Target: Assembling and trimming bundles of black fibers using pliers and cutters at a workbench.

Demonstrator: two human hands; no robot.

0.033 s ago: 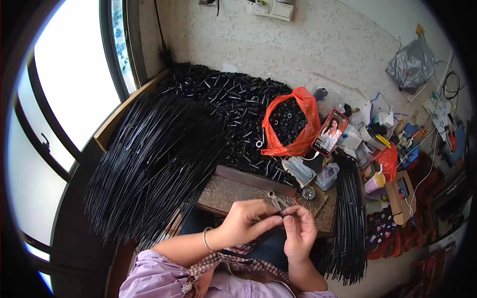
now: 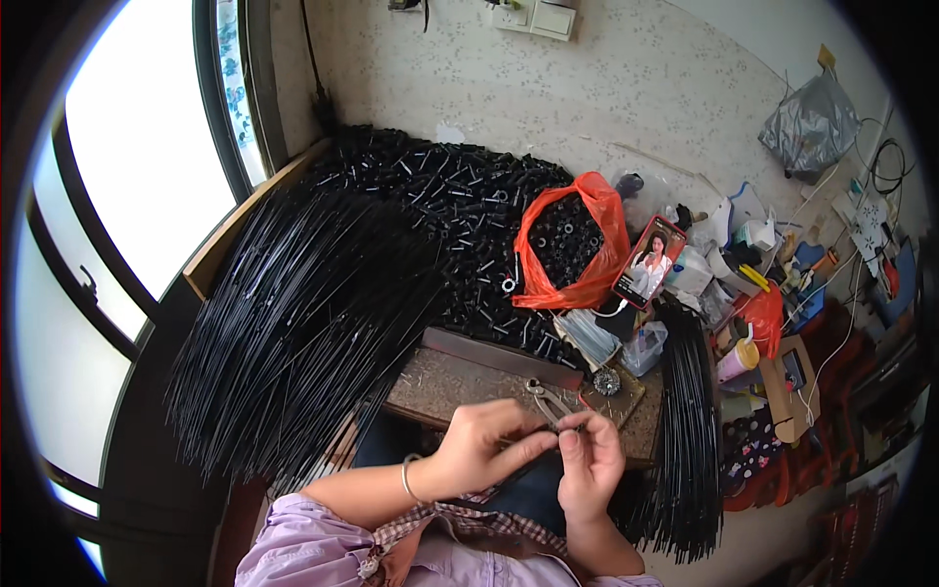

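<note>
Two hands meet over the near edge of a small brown tabletop (image 2: 460, 382), pinching a thin black rod (image 2: 523, 465) between them; the piece is slender, dark and mostly hidden by the fingers. Left hand (image 2: 479, 450), bracelet at the wrist, curls closed with fingertips on the rod. Right hand (image 2: 590, 460) is upright, thumb and fingers closed on the same piece. Metal pliers (image 2: 548, 399) lie on the tabletop just beyond the fingertips. Long black rods (image 2: 293, 323) fan out to the left; an orange bag (image 2: 572, 240) of small black parts sits farther back.
</note>
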